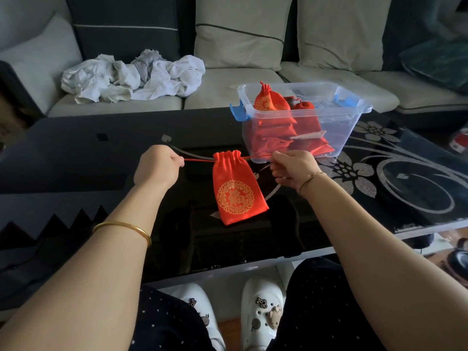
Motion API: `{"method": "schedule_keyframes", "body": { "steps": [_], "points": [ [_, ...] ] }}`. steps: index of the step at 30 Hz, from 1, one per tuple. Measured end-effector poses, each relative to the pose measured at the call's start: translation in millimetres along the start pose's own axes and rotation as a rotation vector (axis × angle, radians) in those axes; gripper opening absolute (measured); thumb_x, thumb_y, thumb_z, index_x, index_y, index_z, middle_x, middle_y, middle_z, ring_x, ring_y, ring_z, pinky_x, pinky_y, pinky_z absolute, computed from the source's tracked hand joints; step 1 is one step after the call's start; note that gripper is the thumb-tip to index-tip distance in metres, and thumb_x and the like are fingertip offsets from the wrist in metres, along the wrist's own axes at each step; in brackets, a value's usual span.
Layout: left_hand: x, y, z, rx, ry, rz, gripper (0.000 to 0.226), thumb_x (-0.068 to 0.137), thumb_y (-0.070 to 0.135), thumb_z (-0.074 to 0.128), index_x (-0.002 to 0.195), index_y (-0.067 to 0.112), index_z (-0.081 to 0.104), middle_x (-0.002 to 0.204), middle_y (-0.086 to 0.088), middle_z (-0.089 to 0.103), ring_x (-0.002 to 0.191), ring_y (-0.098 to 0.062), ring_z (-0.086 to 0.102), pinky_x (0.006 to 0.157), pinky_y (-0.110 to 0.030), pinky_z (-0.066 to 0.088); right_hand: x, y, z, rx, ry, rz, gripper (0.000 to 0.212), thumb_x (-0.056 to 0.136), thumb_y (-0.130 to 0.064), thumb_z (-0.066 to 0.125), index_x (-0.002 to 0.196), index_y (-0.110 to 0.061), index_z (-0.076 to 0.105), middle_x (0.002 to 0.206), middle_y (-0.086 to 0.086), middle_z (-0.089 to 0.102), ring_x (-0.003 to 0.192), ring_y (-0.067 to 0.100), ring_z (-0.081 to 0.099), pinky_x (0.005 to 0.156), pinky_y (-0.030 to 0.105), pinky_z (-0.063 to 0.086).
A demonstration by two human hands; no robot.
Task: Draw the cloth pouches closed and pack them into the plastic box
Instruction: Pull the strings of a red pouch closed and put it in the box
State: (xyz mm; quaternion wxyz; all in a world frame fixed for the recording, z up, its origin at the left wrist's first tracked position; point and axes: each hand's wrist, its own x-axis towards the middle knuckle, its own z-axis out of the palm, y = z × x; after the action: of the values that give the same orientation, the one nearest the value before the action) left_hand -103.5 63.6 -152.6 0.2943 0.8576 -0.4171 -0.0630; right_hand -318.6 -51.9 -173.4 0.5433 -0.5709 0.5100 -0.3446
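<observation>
Strings (200, 160) pinched in left hand (158, 168) and right hand (293, 171) look best for holding the soft, light red cloth pouch (238, 191).

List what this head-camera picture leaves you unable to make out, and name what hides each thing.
Head view: how many pouches lie in the plastic box; they overlap behind its cloudy wall.
Head view: whether the held pouch holds anything; its cloth is opaque.
Head view: the left hand and its grip on the cord; its knuckles cover the fingertips.
Head view: the red-and-white thing at the right edge; blurred, cut off.
</observation>
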Motion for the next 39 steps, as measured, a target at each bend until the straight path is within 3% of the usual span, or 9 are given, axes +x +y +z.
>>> {"method": "schedule_keyframes", "body": {
  "steps": [4, 9, 12, 15, 17, 21, 28, 33, 39],
  "points": [
    [2, -6, 3, -0.071, -0.024, -0.1, 0.029, 0.098, 0.023, 0.043, 0.092, 0.006, 0.066, 0.097, -0.009, 0.059, 0.08, -0.023, 0.052, 0.074, -0.038, 0.042, -1, -4, -1, 0.389, -0.11, 0.284, 0.031, 0.096, -0.026, 0.05, 0.068, -0.015, 0.055, 0.053, -0.004, 0.05, 0.053, 0.009, 0.046, 0.053, 0.02, 0.041],
    [5, 13, 1, -0.371, 0.031, -0.379, 0.032, 0.1, 0.023, 0.035, 0.076, 0.013, 0.055, 0.088, -0.008, 0.049, 0.068, -0.021, 0.047, 0.062, -0.033, 0.038, 10, -5, 2, 0.818, 0.071, 0.481, 0.039, 0.095, -0.019, 0.045, 0.056, -0.015, 0.044, 0.034, -0.005, 0.039, 0.047, 0.006, 0.035, 0.047, 0.016, 0.031],
    [5, 21, -3, -0.938, 0.001, -0.517, 0.034, 0.099, 0.023, 0.038, 0.066, 0.018, 0.046, 0.086, -0.001, 0.064, 0.07, -0.012, 0.059, 0.061, -0.024, 0.043, 10, -7, 8, 0.826, 0.075, 0.444, 0.04, 0.094, -0.02, 0.044, 0.055, -0.016, 0.043, 0.033, -0.005, 0.039, 0.042, 0.006, 0.038, 0.043, 0.016, 0.034],
    [2, 26, -13, -1.403, -0.185, -0.385, 0.039, 0.1, 0.027, 0.034, 0.062, 0.02, 0.038, 0.097, -0.001, 0.074, 0.095, -0.013, 0.068, 0.081, -0.029, 0.046, 6, -17, 10, 0.771, 0.042, 0.319, 0.036, 0.095, -0.022, 0.044, 0.059, -0.017, 0.047, 0.036, -0.006, 0.041, 0.033, 0.007, 0.04, 0.039, 0.011, 0.036],
    [-1, 35, -17, -1.487, -0.267, -0.266, 0.039, 0.101, 0.028, 0.031, 0.063, 0.02, 0.037, 0.085, 0.0, 0.074, 0.089, -0.014, 0.071, 0.087, -0.031, 0.046, 0, -28, 12, 0.705, 0.016, 0.192, 0.033, 0.096, -0.023, 0.047, 0.064, -0.016, 0.052, 0.046, -0.004, 0.047, 0.041, 0.009, 0.043, 0.042, 0.016, 0.039],
    [-10, 58, -20, -1.49, -0.338, -0.139, 0.034, 0.101, 0.029, 0.038, 0.074, 0.014, 0.053, 0.063, 0.001, 0.057, 0.058, -0.011, 0.063, 0.078, -0.032, 0.054, -25, -60, 24, 0.525, -0.065, -0.092, 0.034, 0.095, -0.018, 0.049, 0.063, -0.011, 0.057, 0.059, 0.002, 0.052, 0.052, 0.014, 0.045, 0.052, 0.023, 0.037],
    [-18, 61, -19, -1.066, -0.443, 0.117, 0.013, 0.088, 0.001, 0.057, 0.093, 0.008, 0.067, 0.066, 0.0, 0.059, 0.06, -0.011, 0.042, 0.052, -0.018, 0.04, -46, -80, 40, 0.083, -0.048, -0.48, 0.034, 0.094, -0.021, 0.052, 0.062, -0.019, 0.063, 0.06, -0.01, 0.06, 0.06, 0.005, 0.053, 0.06, 0.017, 0.042],
    [-18, 62, -14, -0.92, -0.394, 0.234, 0.007, 0.087, 0.009, 0.063, 0.086, 0.004, 0.068, 0.052, 0.001, 0.045, 0.047, -0.009, 0.035, 0.063, -0.031, 0.036, -47, -82, 45, 0.107, -0.117, -0.507, 0.032, 0.096, -0.021, 0.05, 0.069, -0.015, 0.064, 0.067, -0.004, 0.063, 0.054, 0.0, 0.055, 0.051, 0.014, 0.046],
    [-16, 63, -14, -0.978, -0.323, 0.188, 0.009, 0.089, 0.01, 0.061, 0.086, 0.006, 0.068, 0.06, 0.003, 0.055, 0.048, -0.005, 0.037, 0.044, -0.014, 0.032, -36, -68, 44, -0.067, -0.16, -0.312, 0.038, 0.1, -0.03, 0.036, 0.072, -0.015, 0.057, 0.073, 0.0, 0.059, 0.059, 0.007, 0.049, 0.052, 0.019, 0.037]
  ]
}}
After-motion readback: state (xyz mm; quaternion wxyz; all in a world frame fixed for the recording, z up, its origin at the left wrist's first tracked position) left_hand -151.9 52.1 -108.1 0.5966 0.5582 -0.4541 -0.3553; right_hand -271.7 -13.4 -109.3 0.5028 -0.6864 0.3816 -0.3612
